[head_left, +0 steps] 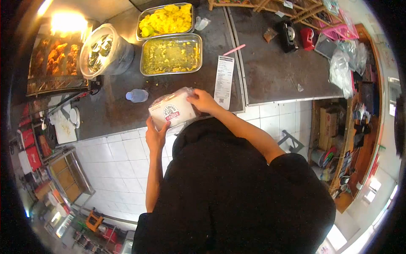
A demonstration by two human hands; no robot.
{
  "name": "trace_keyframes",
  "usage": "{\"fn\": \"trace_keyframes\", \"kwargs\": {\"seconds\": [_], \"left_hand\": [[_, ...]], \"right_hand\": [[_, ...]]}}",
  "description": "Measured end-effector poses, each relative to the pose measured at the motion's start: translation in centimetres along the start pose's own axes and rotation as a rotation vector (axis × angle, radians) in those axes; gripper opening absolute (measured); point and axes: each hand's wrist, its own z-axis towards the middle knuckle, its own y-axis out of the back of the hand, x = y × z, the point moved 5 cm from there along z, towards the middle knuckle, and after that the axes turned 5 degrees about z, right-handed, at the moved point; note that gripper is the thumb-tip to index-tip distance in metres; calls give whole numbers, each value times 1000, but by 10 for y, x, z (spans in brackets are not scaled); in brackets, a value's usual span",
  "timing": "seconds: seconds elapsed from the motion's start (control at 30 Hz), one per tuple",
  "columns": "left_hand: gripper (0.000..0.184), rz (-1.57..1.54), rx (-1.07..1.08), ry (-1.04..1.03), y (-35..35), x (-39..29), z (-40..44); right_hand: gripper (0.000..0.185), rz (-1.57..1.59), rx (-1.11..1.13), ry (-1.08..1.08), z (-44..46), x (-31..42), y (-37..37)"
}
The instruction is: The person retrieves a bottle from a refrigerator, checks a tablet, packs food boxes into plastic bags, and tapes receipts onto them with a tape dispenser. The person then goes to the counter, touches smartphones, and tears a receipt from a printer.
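At the near edge of the dark counter is a white takeaway food box [177, 111] printed with a round chicken logo and a red label. Clear plastic [185, 90] shows around its edges, apparently a bag. My left hand [157, 134] grips the box's lower left corner, thumb on the printed face. On the upper right corner my right hand [202, 100] is closed, its fingertips on the box and the plastic. The undersides of both grips are hidden. A long printed receipt [224, 80] lies just right of my right hand.
A small bottle [137, 95] lies left of the box. Behind are a metal tray with yellow food [165, 20], a wire-rack tray [171, 54] with crumbs and a plastic bucket [101, 51]. A pink pen-like stick [234, 50] and a black tape dispenser [288, 37] lie rightward.
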Motion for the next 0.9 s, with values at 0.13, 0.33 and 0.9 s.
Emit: {"fn": "trace_keyframes", "kwargs": {"seconds": [0.13,0.33,0.9], "left_hand": [[77,15,-27,-37,2,-5,-4],[79,64,-19,-32,-1,-4,-2],[81,112,-4,25,-8,-5,10]], "right_hand": [[28,87,-95,25,-11,7,12],[17,-102,-186,255,-7,13,2],[37,594,754,-388,-46,-30,14]]}}
